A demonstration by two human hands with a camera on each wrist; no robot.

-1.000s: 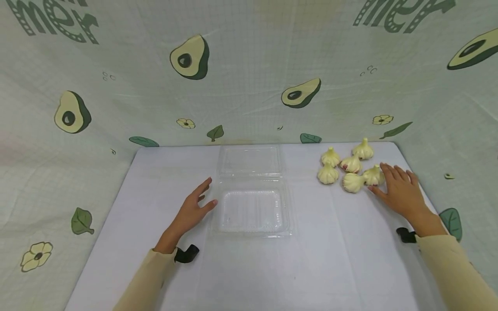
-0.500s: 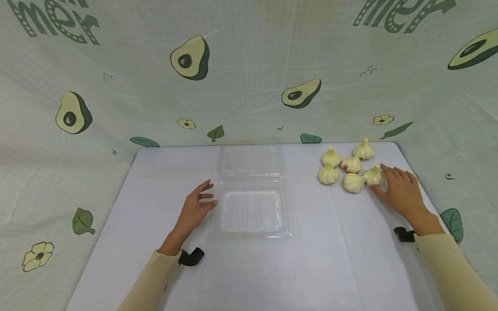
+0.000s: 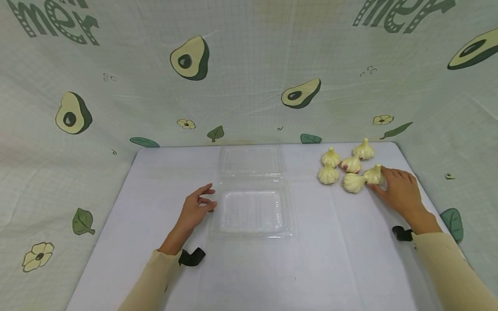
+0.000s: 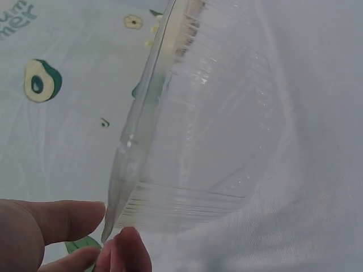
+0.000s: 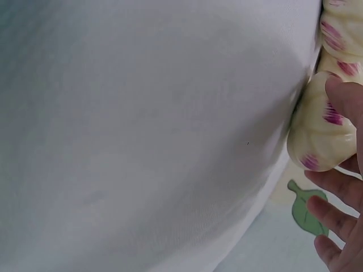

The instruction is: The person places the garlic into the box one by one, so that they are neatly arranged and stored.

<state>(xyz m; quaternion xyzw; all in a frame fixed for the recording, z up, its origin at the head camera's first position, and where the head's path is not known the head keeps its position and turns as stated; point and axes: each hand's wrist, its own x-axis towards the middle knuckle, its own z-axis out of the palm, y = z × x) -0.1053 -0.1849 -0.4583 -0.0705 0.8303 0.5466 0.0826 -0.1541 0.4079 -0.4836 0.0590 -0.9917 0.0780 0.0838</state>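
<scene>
A clear plastic clamshell container [image 3: 253, 229] lies opened on the white table, its lid [image 3: 249, 160] folded back toward the far edge. At its left side, my left hand [image 3: 197, 208] pinches the rim; the left wrist view has the thin rim [image 4: 122, 170] between thumb and fingers. My right hand [image 3: 402, 193] grips the rightmost garlic bulb [image 3: 373, 175] of a group, still resting on the table. In the right wrist view the thumb lies on that cream bulb with purple streaks, and a finger reaches round its other side; the remaining fingers are spread.
More garlic bulbs stand close by: one right beside the gripped bulb [image 3: 353, 183], others [image 3: 351, 164] behind it and to its left [image 3: 328, 173]. The white table [image 3: 249, 272] ends at an avocado-print cloth [image 3: 241, 77] at the back and sides.
My left fingers have closed in on the container's rim, moving slightly down. My right thumb and fingers have drawn in around the rightmost garlic bulb. The container and bulbs have stayed put.
</scene>
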